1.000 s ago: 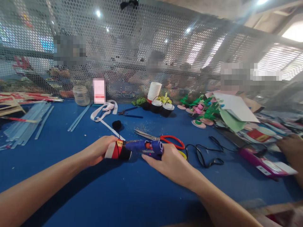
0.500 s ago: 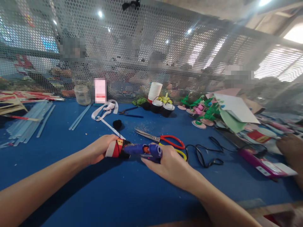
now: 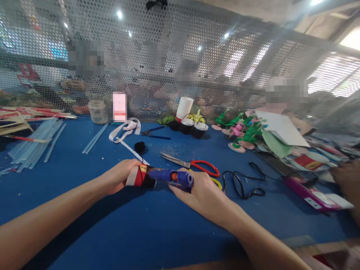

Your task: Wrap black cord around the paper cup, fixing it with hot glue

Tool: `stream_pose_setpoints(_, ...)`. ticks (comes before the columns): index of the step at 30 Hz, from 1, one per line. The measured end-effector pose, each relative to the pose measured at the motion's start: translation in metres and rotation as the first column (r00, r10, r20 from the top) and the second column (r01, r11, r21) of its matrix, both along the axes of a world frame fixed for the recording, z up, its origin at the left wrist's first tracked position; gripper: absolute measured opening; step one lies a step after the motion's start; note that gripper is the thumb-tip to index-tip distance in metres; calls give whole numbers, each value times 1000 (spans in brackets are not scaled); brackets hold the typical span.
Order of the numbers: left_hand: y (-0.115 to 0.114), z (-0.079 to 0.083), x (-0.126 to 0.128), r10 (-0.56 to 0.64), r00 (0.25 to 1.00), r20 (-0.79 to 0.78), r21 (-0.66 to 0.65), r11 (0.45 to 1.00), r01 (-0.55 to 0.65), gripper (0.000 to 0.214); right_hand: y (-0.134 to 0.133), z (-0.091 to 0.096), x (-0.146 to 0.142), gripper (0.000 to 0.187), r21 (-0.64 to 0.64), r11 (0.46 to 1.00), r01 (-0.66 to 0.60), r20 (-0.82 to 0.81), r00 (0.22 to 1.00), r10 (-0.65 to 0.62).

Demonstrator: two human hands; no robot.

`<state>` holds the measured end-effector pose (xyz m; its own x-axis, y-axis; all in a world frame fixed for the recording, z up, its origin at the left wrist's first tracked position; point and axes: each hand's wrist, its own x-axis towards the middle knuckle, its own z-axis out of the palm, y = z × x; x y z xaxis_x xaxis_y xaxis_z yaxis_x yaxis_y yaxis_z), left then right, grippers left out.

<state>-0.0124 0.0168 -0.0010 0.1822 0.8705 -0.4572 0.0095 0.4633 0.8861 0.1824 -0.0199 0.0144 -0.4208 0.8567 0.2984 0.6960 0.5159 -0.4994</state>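
In the head view my left hand [image 3: 119, 175] is closed around a small paper cup [image 3: 135, 177] with white, red and black parts, tipped on its side. My right hand [image 3: 206, 193] grips a blue hot glue gun [image 3: 164, 175], its front end at the black part of the cup. Whether the nozzle touches the cup is hidden. A white ribbon [image 3: 126, 144] runs from the cup to a loose coil behind it. Just beyond the cup lies a black pom-pom-like ball [image 3: 139, 146]. Scissors [image 3: 197, 165] with red and yellow handles lie partly behind my right hand.
Glue sticks [image 3: 35, 144] lie left, near a clear jar [image 3: 98, 111]. Pliers [image 3: 157, 134], stacked paper cups [image 3: 184, 107] and two black buckets [image 3: 200, 130] stand further back. A black cord [image 3: 239, 185] leads toward a purple power strip [image 3: 306, 194]. Another person's hand [image 3: 345, 178] is at right.
My hands, the cup and the glue gun stay almost in place, with only a very slight shift. The other person's hand at the right edge has moved a little rightward.
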Motion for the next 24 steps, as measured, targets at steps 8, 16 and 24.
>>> stream_pose_setpoints(8,-1,0,-1,-12,1000,-5,16,1000,12,12,0,1,1,14,1,1000,-2,-9,1000,2)
stream_pose_setpoints(16,-4,3,2,-34,999,-14,51,998,35,10,1,1,1,16,-40,999,13,-17,1000,-14)
stream_pose_setpoints(24,-6,2,0,-86,996,1,103,991,86,14,1,2,3,17,-40,999,34,-25,999,-35)
